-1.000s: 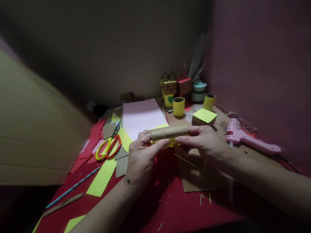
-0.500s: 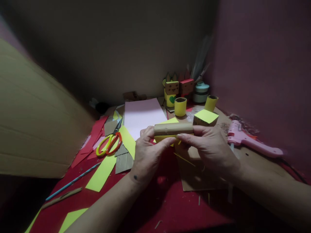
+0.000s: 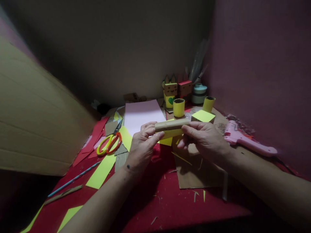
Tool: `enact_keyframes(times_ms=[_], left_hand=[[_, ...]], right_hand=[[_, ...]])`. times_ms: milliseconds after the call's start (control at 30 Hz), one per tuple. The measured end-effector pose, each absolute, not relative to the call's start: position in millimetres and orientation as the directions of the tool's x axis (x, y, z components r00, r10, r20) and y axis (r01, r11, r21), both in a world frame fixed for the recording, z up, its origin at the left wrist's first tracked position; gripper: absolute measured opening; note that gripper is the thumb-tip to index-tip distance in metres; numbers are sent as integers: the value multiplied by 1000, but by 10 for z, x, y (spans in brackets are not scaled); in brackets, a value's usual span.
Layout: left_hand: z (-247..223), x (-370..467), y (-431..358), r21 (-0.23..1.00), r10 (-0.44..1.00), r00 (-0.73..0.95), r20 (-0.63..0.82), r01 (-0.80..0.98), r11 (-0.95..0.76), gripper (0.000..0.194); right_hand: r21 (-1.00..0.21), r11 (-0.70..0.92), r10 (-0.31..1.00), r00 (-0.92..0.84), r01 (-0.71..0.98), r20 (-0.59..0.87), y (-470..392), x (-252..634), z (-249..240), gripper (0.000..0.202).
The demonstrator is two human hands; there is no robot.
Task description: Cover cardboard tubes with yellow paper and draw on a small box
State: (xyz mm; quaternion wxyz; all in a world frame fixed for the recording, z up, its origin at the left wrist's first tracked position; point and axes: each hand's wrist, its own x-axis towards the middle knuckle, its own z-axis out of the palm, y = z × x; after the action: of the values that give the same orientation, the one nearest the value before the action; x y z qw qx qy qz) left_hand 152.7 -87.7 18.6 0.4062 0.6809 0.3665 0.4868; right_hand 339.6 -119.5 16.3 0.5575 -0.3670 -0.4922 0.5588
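A narrow brown cardboard roll (image 3: 171,125) with a strip of yellow paper (image 3: 171,132) along its lower side is held level between my two hands. Its left end is pinched by my left hand (image 3: 141,144), thumb below and fingers behind. Thumb and fingers of my right hand (image 3: 206,137) close on the right end. Just beyond lie a yellow sheet and a pink sheet of paper (image 3: 144,113). Below the right hand is a flat piece of brown cardboard (image 3: 194,171) with thin yellow trimmings on it.
Scissors (image 3: 109,144) with yellow and orange handles lie left, near a blue stick (image 3: 74,179) and paper strips. A pink glue gun (image 3: 250,142) is at right. Behind stand yellow tubes (image 3: 179,107), a yellow-topped box (image 3: 203,116), paper animal figures (image 3: 170,94) and a teal jar (image 3: 199,94).
The cardboard roll now tilts slightly, its right end higher. My right thumb has moved away from the left thumb toward the roll's right end, showing more of the yellow strip.
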Motion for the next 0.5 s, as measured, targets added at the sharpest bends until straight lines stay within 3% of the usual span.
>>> enact_keyframes(times_ms=[133, 300, 500], left_hand=[[185, 1588, -928, 944, 897, 323, 303, 29, -329, 24], [254, 1613, -1026, 895, 840, 378, 389, 61, -442, 25], [312, 1529, -963, 881, 790, 506, 347, 113, -460, 30]], right_hand=[[-961, 127, 986, -75, -246, 149, -1208, 3394, 180, 23], [-931, 269, 961, 5, -247, 277, -1226, 3393, 191, 11], [-928, 175, 980, -38, -329, 198, -1164, 3439, 123, 14]])
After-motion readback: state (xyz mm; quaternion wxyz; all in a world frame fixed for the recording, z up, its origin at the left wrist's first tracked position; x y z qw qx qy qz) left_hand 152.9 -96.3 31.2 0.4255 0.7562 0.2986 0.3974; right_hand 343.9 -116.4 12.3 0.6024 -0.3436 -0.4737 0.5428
